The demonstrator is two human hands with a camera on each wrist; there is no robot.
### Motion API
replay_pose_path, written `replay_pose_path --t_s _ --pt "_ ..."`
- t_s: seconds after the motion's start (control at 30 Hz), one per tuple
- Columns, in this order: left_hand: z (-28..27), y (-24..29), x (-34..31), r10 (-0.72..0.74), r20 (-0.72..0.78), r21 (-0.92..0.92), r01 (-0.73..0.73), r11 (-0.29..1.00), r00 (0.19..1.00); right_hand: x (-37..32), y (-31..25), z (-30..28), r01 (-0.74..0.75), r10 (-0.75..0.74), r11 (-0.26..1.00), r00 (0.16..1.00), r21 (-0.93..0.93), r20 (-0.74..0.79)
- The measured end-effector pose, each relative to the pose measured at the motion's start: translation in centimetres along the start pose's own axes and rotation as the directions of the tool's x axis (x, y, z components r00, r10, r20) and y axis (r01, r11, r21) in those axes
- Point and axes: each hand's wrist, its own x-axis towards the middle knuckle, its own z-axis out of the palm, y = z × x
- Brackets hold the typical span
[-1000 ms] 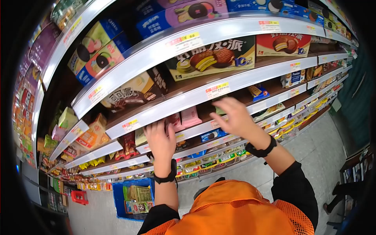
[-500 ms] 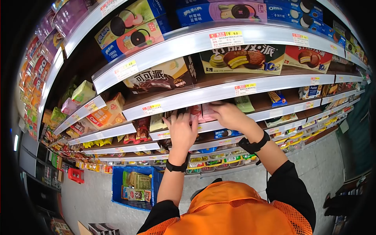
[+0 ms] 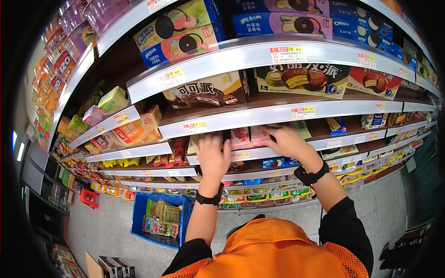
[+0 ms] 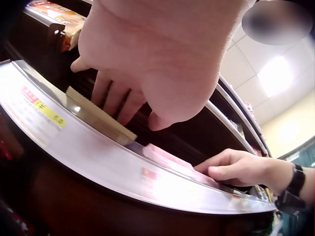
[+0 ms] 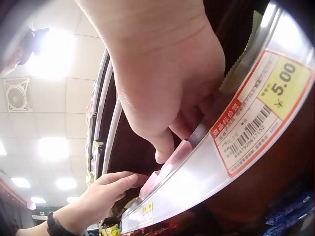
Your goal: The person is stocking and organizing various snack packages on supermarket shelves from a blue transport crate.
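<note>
On a middle shelf, two pink packets [image 3: 240, 138] stand side by side behind the price rail. My right hand [image 3: 289, 142] reaches in from the right, its fingertips at the right-hand pink packet [image 3: 259, 135]. In the right wrist view its thumb hangs beside a pink packet [image 5: 170, 164], with the fingers partly hidden near the rail. My left hand [image 3: 213, 155] extends over the rail just left of the packets, fingers spread and fairly straight. The left wrist view shows those fingers behind a tan packet [image 4: 101, 115] with a serrated edge.
Above are shelves with a cocoa-pie box [image 3: 204, 91] and blue Oreo boxes [image 3: 282, 25]. A pale green packet [image 3: 302, 129] lies right of the right hand. On the floor stands a blue crate [image 3: 139, 213] holding several packets, with a red basket [image 3: 89, 198] beyond it.
My right hand has moved in from the right to the pink packets. My left hand has stayed close by on their left. The head view has shifted, so the shelves appear farther right.
</note>
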Motion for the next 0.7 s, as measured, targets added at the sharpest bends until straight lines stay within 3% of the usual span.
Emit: replay_pose_path --t_s 0.03,0.1,0.13,0.17,0.23,0.27,0.3,0.33,0.37,0.4,0.43,0.5,0.57,0.7 --pt "0.0 -0.7 0.3 0.0 0.003 0.003 0.0 1.0 1.0 -0.3 0.3 0.0 -0.001 0.001 1.0 1.0 0.004 0.002" --pt "0.0 -1.6 1.1 -0.104 0.059 0.004 0.104 0.995 0.993 -0.6 1.5 -0.1 -0.056 0.026 0.99 0.976 -0.132 -0.218" --pt "0.5 -2.1 1.1 -0.091 0.059 0.047 0.089 0.995 0.994 -0.6 2.2 -0.2 -0.038 -0.019 0.989 0.924 -0.14 -0.382" --pt "0.6 -2.2 1.1 -0.092 0.056 0.047 0.09 0.995 0.994 -0.9 2.6 -0.4 -0.036 -0.022 0.989 0.924 -0.142 -0.383" --pt "0.4 -1.6 1.3 -0.177 0.135 0.084 0.167 0.982 0.975 -1.6 3.2 -1.1 -0.277 0.175 0.95 0.857 -0.147 -0.485" --pt "0.9 -1.8 1.1 -0.15 0.097 0.067 0.144 0.987 0.984 -2.0 3.2 -1.4 -0.314 0.187 0.933 0.842 -0.177 -0.506" --pt "0.8 -1.6 1.2 -0.136 0.102 0.057 0.131 0.99 0.985 -2.2 3.1 -1.7 -0.328 0.196 0.927 0.836 -0.18 -0.513" --pt "0.6 -1.2 1.2 -0.143 0.105 0.078 0.135 0.988 0.984 -2.3 2.9 -2.2 -0.439 0.363 0.879 0.869 -0.183 -0.337" --pt "0.5 -1.0 1.2 -0.15 0.109 0.099 0.139 0.985 0.983 -2.7 2.8 -2.5 -0.541 0.521 0.816 0.841 -0.206 -0.147" --pt "0.8 -1.1 1.1 -0.132 0.08 0.112 0.123 0.986 0.988 -3.4 3.5 -1.2 -0.402 0.334 0.902 0.881 -0.158 -0.336" --pt "1.1 -1.3 1.1 -0.119 0.091 0.1 0.11 0.989 0.989 -3.6 3.5 -0.8 -0.321 0.246 0.941 0.866 -0.108 -0.435" --pt "1.5 -1.9 1.2 -0.169 0.147 0.024 0.167 0.986 0.975 -3.7 4.0 -0.1 -0.315 0.24 0.945 0.851 -0.09 -0.467" --pt "1.7 -2.2 1.1 -0.132 0.157 0.017 0.131 0.991 0.979 -3.6 3.4 -0.5 -0.381 0.326 0.924 0.819 -0.024 -0.472" --pt "1.1 -1.8 1.0 -0.13 0.147 0.051 0.123 0.991 0.981 -3.9 3.6 -1.0 -0.409 0.357 0.913 0.812 -0.013 -0.463"
